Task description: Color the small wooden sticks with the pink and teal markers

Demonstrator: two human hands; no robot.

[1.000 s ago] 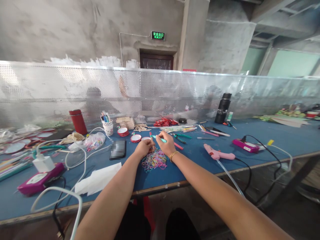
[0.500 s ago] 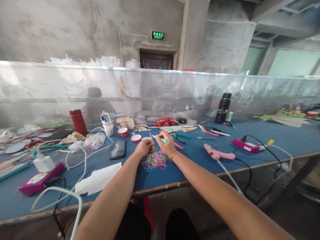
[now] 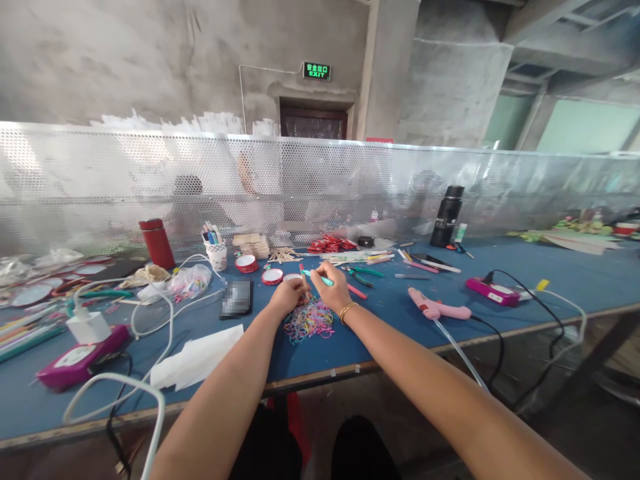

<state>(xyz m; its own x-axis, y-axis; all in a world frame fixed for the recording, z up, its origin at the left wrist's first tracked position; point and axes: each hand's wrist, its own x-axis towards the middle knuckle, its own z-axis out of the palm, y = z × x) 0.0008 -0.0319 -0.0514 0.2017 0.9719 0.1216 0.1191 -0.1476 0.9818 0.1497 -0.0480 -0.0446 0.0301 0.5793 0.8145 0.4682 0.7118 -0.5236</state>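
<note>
My right hand (image 3: 334, 283), with a gold bracelet at the wrist, is closed round a teal marker pen (image 3: 326, 280). The pen's tip points left, at a thin stick (image 3: 302, 272) with a red upper end. My left hand (image 3: 289, 295) pinches that stick low down and keeps it upright; its lower part is hidden by the fingers. Just below both hands lies a tangled heap of colourful rubber bands (image 3: 310, 321). A red pen-like piece (image 3: 357, 291) lies right of my right hand, and a round red-rimmed disc (image 3: 272, 276) is beyond my left hand.
A phone (image 3: 236, 299) and white paper (image 3: 200, 357) lie to the left. On the right are a pink glue gun (image 3: 435, 307), green-handled pliers (image 3: 363, 275) and a purple power strip (image 3: 493, 291). White cables (image 3: 167, 333) loop over the left side. A perforated metal screen (image 3: 310, 187) borders the back.
The marker's tip has shifted very slightly against the stick. Both hands keep their grip and place, and everything else on the table is unchanged.
</note>
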